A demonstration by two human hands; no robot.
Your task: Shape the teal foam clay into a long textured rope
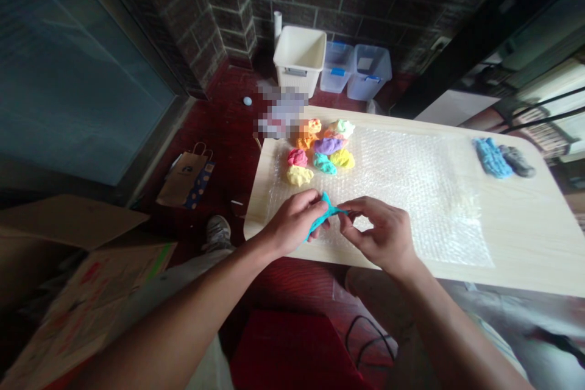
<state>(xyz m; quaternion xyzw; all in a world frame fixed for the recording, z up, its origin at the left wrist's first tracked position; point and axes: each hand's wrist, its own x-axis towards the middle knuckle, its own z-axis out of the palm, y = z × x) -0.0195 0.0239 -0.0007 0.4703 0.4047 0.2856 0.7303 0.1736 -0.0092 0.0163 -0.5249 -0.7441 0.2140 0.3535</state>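
Note:
My left hand (295, 220) is closed around a lump of turquoise clay (325, 212) above the near edge of a bubble wrap sheet (411, 189). My right hand (381, 228) pinches the right end of the same lump with thumb and fingers, so the clay stretches between both hands. Behind them, on the sheet's far left corner, lies a cluster of several coloured clay lumps (322, 149): yellow, pink, orange, purple, teal and pale green.
The light wooden table (525, 231) carries a blue clay piece (491, 157) and a grey one (516, 160) at its far right. On the floor stand a white bin (299, 58), two clear boxes (356, 70), a paper bag (185, 180) and cardboard (86, 280).

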